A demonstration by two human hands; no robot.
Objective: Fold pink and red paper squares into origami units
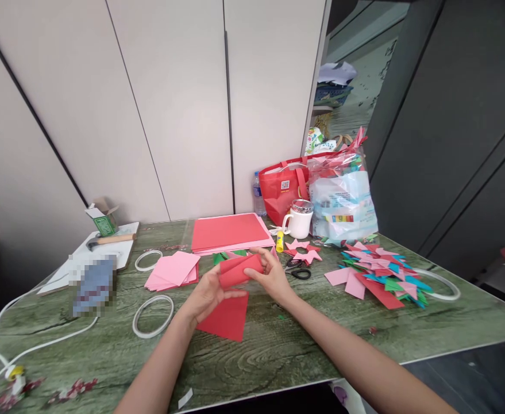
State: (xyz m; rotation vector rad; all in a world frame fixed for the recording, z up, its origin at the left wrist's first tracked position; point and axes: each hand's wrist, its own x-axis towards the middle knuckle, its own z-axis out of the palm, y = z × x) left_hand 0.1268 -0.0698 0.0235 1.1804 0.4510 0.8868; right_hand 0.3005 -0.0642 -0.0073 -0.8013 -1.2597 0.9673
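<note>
Two hands meet over the green wood-grain bench (278, 351), and between them sits a rolled red paper sheet (240, 271) — its long way runs left to right. The left hand (204, 296) cups the near end from below; the right hand (272, 275) pinches the far end. Both are equally close. A flat red paper square (226, 319) lies just under them.

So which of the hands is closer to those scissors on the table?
Right. The right hand sits just left of the scissors, holding the red paper; the left hand is farther left.
</note>
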